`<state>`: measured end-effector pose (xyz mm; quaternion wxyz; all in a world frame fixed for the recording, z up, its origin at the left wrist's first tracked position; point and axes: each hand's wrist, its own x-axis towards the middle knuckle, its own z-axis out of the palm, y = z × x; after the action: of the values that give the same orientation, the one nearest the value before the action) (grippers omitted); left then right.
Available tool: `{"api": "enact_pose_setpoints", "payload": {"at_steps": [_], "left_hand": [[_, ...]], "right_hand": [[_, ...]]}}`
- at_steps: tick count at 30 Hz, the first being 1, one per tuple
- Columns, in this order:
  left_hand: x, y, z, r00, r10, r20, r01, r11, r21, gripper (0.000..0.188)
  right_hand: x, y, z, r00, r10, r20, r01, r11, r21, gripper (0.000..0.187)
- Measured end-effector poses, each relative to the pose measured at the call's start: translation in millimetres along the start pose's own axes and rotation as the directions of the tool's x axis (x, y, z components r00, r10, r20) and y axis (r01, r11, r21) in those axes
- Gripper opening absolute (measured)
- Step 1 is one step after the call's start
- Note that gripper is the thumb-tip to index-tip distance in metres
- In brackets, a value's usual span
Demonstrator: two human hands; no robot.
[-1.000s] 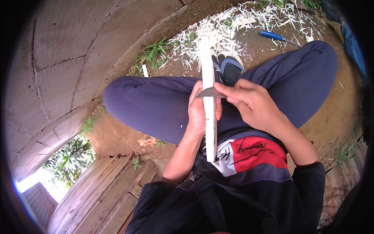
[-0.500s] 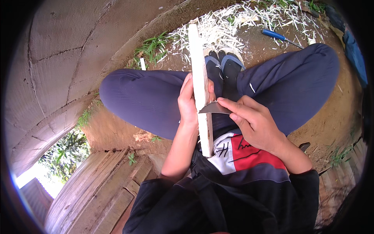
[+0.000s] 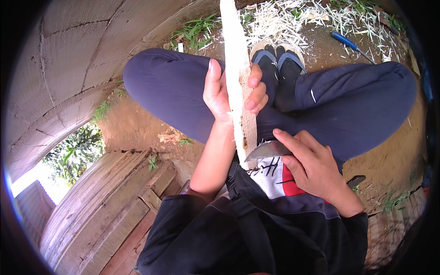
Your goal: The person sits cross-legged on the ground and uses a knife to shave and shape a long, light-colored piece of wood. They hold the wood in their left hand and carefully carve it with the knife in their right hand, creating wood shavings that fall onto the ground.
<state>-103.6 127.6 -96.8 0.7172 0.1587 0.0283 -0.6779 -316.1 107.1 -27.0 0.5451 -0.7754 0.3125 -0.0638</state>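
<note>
A long pale strip of wood (image 3: 238, 68) stands lengthwise in front of me, its lower end against my shirt. My left hand (image 3: 257, 94) is wrapped around its middle, with the thumb on one side and fingers on the other. Held in my right hand (image 3: 311, 165) is a knife with a curved metal blade (image 3: 272, 150). The forefinger lies along the back of the blade. Near the wood's lower end, the blade's tip meets the edge. The knife's handle is hidden by my right hand; a dark end (image 3: 356, 181) shows beyond the wrist.
White shavings (image 3: 284, 23) lie scattered on the dirt beyond my sandalled feet (image 3: 288, 68). A blue-handled tool with a thin metal shaft (image 3: 346, 41) rests by them. A grey block wall (image 3: 78, 50) curves along the left, and wooden planks (image 3: 105, 201) are at lower left.
The knife has moved down the wood from its middle to near the lower end. My left hand has shifted and the wood has turned, showing more of its rough side.
</note>
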Motion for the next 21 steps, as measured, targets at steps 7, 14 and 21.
{"api": "enact_pose_setpoints", "payload": {"at_steps": [7, 14, 21], "left_hand": [[6, -6, 12, 0.975, 0.013, -0.224, 0.042, 0.97, 0.239, 0.054], [12, -24, 17, 0.844, 0.174, -0.506, 0.255, 0.7, 0.667, 0.023], [16, -24, 12, 0.854, 0.138, -0.501, 0.26, 0.722, 0.641, 0.027]], "right_hand": [[-2, 8, 1, 0.996, -0.093, 0.0, 0.093, 0.995, -0.023, 0.034], [8, 13, -12, 0.999, 0.019, -0.044, -0.025, 0.988, -0.155, 0.029], [25, 27, -13, 0.987, 0.03, -0.157, -0.045, 0.995, -0.091, 0.026]]}}
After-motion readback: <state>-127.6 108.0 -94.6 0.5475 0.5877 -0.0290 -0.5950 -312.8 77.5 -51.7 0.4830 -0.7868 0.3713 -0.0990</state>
